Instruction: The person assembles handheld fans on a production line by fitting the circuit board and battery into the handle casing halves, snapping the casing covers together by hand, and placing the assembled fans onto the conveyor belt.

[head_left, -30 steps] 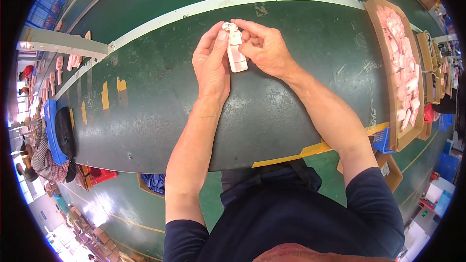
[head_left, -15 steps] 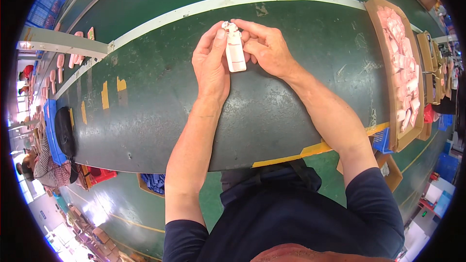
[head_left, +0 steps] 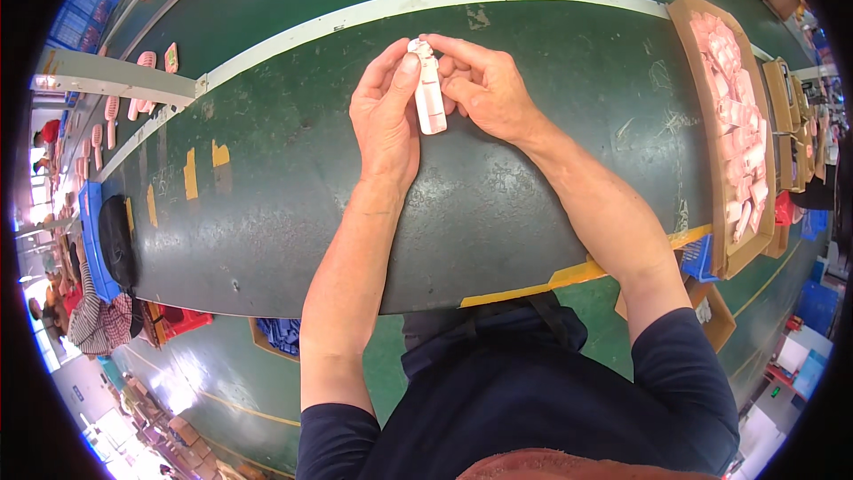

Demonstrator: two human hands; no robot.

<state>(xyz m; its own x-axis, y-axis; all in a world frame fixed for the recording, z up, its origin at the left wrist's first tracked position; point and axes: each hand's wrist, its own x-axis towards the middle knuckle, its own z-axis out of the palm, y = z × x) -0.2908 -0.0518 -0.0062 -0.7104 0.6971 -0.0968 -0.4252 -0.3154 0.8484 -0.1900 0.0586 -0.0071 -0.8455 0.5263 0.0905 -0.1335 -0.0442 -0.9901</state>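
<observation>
Pinching the upper part of a pale pink piece (head_left: 432, 111) with my left hand (head_left: 386, 120), thumb laid over its near face. My right hand (head_left: 491, 96) is half curled at its right side, index fingertip at the top end; whether it grips or only steadies, I cannot tell. Piece located between both hands, over the far half of the dark green table (head_left: 577, 80), long end pointing toward me. At right: cardboard box (head_left: 708, 124) filled with pink parts (head_left: 739, 138).
</observation>
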